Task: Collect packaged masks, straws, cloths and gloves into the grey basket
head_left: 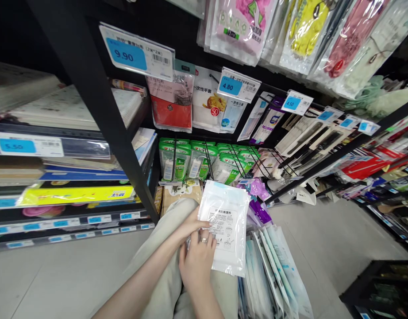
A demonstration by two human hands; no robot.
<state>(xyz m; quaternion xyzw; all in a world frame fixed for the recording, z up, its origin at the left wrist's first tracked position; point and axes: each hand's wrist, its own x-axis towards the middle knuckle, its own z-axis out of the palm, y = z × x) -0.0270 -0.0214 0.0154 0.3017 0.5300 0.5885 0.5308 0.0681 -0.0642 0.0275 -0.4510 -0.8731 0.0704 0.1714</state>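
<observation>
My left hand (190, 227) and my right hand (197, 261) both hold a stack of flat white plastic packets (228, 226) with printed labels, resting over my beige-trousered knee (177, 212). The left hand's fingers grip the packets' left edge. My right hand, wearing a ring, presses its fingers on the lower left of the front packet. More of the same kind of packets (273, 274) stand in a row on the floor just to the right.
A black shelf post (101, 110) rises on the left, with notebooks (58, 110) and price tags (137, 53) behind it. Green boxed goods (204, 159) hang on hooks ahead. Gloves in bags (303, 31) hang above. Grey floor (323, 239) extends right.
</observation>
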